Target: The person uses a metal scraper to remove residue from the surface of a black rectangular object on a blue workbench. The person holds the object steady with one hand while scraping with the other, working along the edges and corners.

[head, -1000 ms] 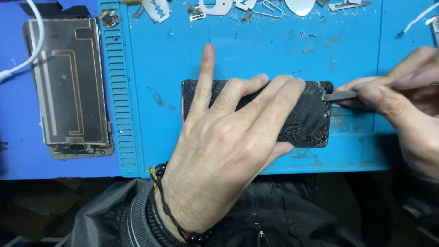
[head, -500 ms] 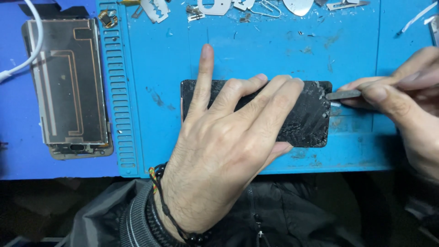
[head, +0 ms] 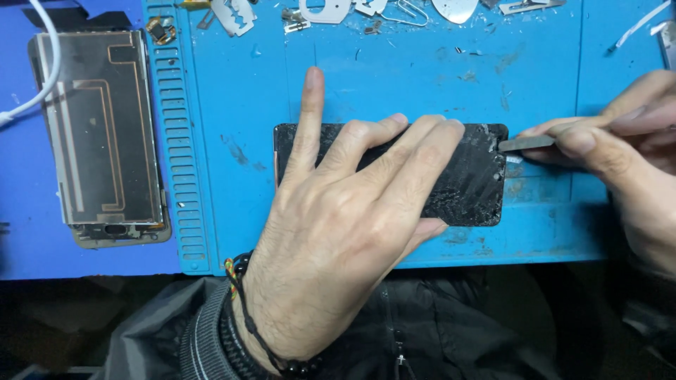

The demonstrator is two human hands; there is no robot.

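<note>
While the blue work mat covers most of the desk, a darker blue surface shows at the left, and on it lies an opened phone body with its copper-coloured inner side up. A white cable curves over its far left corner.

In the middle of the mat lies a black cracked phone screen, long side left to right. The left hand lies flat on it with the fingers spread apart; it presses down and does not grip anything. The index finger points far and goes past the far edge of the screen, and the other fingers lie across the glass toward the right. On this wrist there is a bracelet of dark beads, and below it a dark sleeve.

The right hand comes in from the right edge. Its thumb and fingers are closed together on a thin metal blade tool. The tip of the tool touches the far right corner of the screen, where the glass is most broken.

Along the far edge of the mat lie several small metal parts, well apart from both hands. A ribbed strip runs along the left side of the mat.
</note>
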